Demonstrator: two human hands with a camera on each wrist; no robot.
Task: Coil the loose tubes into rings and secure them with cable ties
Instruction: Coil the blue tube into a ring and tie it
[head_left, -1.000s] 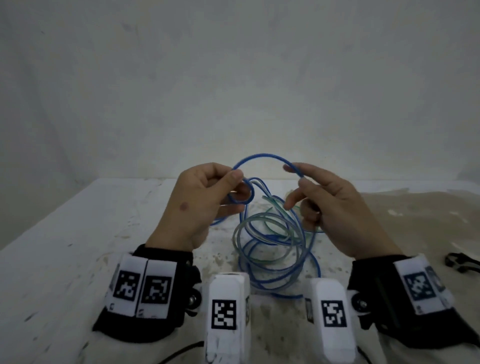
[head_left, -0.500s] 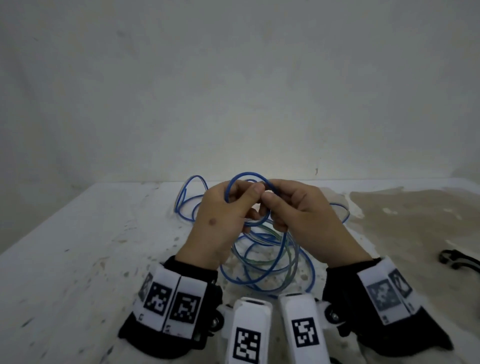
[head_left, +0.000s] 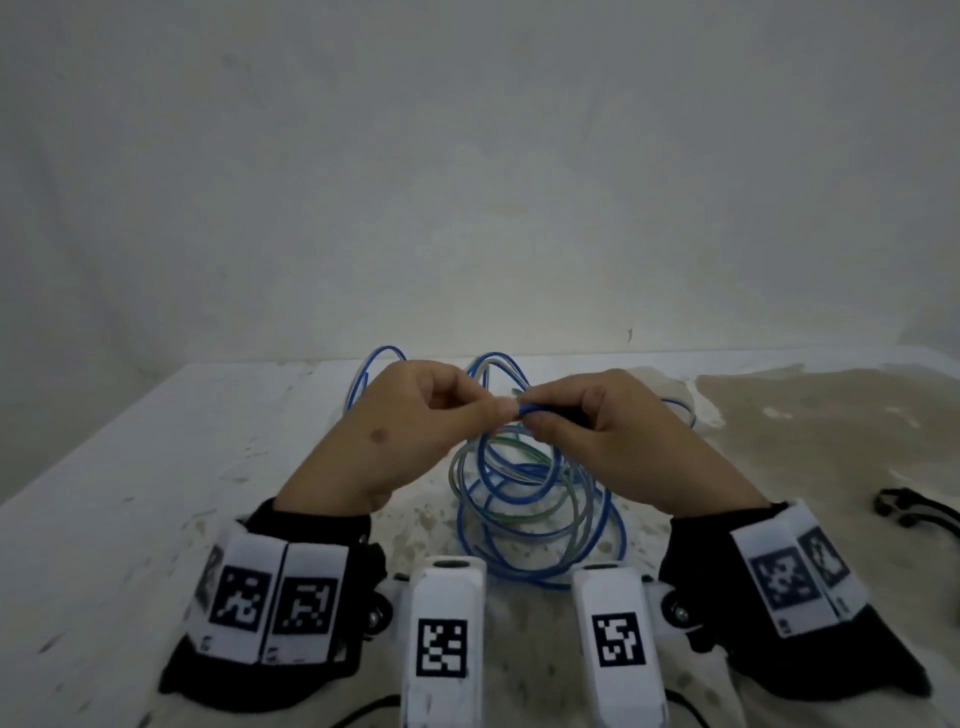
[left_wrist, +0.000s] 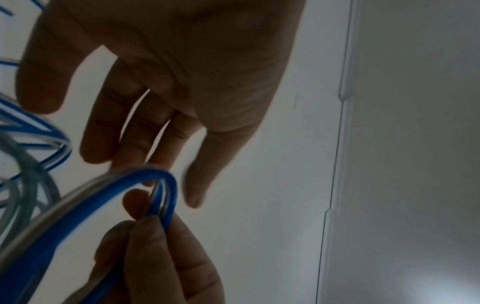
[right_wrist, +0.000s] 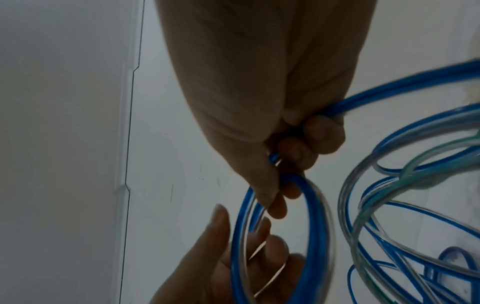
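A tangle of blue and clear-green tubes (head_left: 535, 501) lies on the white table (head_left: 156, 493) between my wrists. My right hand (head_left: 532, 415) grips a small loop of the blue tube (head_left: 535, 408) above the tangle. In the right wrist view its curled fingers (right_wrist: 298, 152) close round the blue tube (right_wrist: 311, 226). My left hand (head_left: 491, 410) meets it from the left. In the left wrist view its fingers (left_wrist: 135, 148) are fairly straight, their tips at the top of the blue loop (left_wrist: 145, 174), and the thumb is apart from them.
A black looped item (head_left: 904, 506) lies near the table's right edge. More blue loops (head_left: 374, 364) rise behind my left hand. A brownish stain (head_left: 805, 415) covers the right part of the table, and a plain wall stands behind it.
The hands were apart with a wide arc of blue tube between them; they have come together, and the arc is now a small loop held in the right hand.
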